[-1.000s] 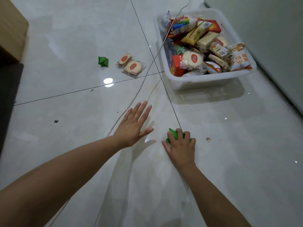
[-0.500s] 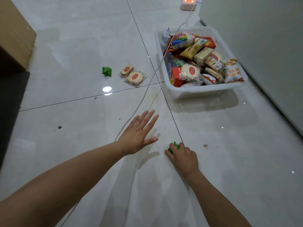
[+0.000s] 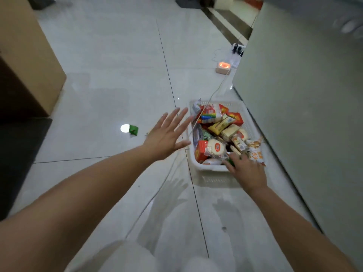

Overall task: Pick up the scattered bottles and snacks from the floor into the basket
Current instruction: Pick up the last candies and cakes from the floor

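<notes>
Moved from the floor to the basket rim: right hand, fingers closed on green packet, nearly dropped in. Left hand spread, empty.

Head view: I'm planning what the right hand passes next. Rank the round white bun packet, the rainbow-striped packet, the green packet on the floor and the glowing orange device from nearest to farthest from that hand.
From the right hand:
1. Round white bun packet, in the basket's near end, just left of the hand.
2. Rainbow-striped packet, at the basket's far end.
3. Green packet, on the floor far to the left.
4. Glowing orange device, farther along the floor by the wall.
</notes>
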Motion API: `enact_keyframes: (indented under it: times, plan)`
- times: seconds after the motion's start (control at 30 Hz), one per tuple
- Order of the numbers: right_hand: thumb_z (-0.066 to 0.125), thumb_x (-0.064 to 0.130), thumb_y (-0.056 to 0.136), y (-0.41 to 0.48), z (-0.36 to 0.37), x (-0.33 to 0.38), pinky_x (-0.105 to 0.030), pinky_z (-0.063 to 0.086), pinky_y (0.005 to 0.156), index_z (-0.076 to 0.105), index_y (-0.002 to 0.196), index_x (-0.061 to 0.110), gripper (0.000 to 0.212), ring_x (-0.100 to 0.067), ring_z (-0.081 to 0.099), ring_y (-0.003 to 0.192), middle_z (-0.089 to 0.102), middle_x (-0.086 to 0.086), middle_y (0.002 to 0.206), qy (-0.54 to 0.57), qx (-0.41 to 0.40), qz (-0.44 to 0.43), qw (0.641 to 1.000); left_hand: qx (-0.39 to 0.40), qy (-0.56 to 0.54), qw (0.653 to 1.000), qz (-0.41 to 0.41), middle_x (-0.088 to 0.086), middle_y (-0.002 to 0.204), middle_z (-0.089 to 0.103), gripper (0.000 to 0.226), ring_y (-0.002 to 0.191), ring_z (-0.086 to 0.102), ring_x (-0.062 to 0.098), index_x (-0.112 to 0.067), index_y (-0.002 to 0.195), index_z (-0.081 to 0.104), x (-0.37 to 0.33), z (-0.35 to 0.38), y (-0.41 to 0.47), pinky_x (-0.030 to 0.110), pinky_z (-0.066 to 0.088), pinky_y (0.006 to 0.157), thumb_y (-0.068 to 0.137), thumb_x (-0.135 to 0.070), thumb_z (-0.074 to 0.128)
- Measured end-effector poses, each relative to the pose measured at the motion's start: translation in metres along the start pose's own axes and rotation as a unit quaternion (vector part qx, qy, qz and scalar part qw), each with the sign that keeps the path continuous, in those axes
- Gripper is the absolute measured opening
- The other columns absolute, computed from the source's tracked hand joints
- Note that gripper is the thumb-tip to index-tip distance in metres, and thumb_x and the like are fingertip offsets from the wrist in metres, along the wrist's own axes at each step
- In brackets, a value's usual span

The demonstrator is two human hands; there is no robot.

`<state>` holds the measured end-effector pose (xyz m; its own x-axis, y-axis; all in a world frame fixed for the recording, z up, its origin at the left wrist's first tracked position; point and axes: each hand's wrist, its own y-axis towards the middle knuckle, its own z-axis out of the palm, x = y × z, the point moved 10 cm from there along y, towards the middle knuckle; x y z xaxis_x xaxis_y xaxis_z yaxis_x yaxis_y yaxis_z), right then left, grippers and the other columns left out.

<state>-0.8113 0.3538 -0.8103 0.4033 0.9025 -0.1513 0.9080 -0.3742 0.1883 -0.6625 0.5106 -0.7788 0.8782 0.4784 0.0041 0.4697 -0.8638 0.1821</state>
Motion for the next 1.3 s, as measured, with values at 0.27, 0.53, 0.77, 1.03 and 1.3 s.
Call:
enact_keyframes:
  times: [0.27, 0.53, 0.77, 1.03, 1.3]
  plan:
    - [0.045, 0.044, 0.095, 0.192, -0.125, 0.022, -0.038, 0.045, 0.059, 0.056, 0.105, 0.006, 0.040, -0.042, 0.062, 0.068, 0.062, -0.023, 0.086, 0.010, -0.117, -0.034, 0.992, -0.011, 0.035, 0.983, -0.182, 0.001, 0.155, -0.029, 0.077, 0.143, -0.025, 0.023, -0.027, 0.145, -0.023, 0.171, -0.044, 0.027, 0.042, -0.012, 0.116, 0.090, -0.065, 0.015]
    - [0.039, 0.047, 0.095, 0.272, -0.090, -0.015, -0.035, 0.043, 0.057, 0.053, 0.108, 0.009, 0.043, -0.039, 0.061, 0.067, 0.061, -0.020, 0.084, -0.049, -0.071, -0.002, 0.996, 0.060, 0.026, 0.985, -0.159, 0.001, 0.153, -0.033, 0.084, 0.141, -0.029, 0.024, -0.026, 0.145, -0.026, 0.219, 0.023, 0.081, 0.043, -0.016, 0.113, 0.088, -0.069, 0.019]
    - [0.057, 0.038, 0.089, 0.267, -0.005, -0.076, -0.041, 0.048, 0.053, 0.059, 0.093, 0.002, 0.036, -0.042, 0.060, 0.053, 0.059, -0.024, 0.072, -0.055, -0.050, 0.062, 0.995, 0.080, 0.010, 0.993, -0.086, 0.002, 0.153, -0.032, 0.093, 0.142, -0.028, 0.026, -0.026, 0.146, -0.024, 0.202, 0.105, 0.139, 0.048, -0.008, 0.118, 0.084, -0.074, 0.026]
    - [0.045, 0.046, 0.092, 0.232, 0.101, -0.054, -0.035, 0.046, 0.054, 0.056, 0.114, 0.013, 0.042, -0.039, 0.063, 0.062, 0.064, -0.020, 0.082, -0.053, 0.031, 0.058, 0.996, 0.254, 0.010, 0.967, -0.005, -0.001, 0.151, -0.034, 0.119, 0.140, -0.029, 0.022, -0.026, 0.145, -0.026, 0.187, 0.227, 0.088, 0.041, -0.017, 0.112, 0.072, -0.072, 0.056]
    - [0.035, 0.050, 0.094, 0.206, 0.131, -0.065, -0.032, 0.041, 0.054, 0.053, 0.103, 0.014, 0.041, -0.035, 0.062, 0.067, 0.062, -0.014, 0.088, -0.049, 0.058, 0.087, 0.993, 0.314, 0.077, 0.945, 0.045, 0.004, 0.156, -0.025, 0.109, 0.144, -0.023, 0.026, -0.021, 0.148, -0.021, 0.167, 0.271, 0.095, 0.044, -0.011, 0.117, 0.083, -0.035, 0.065]
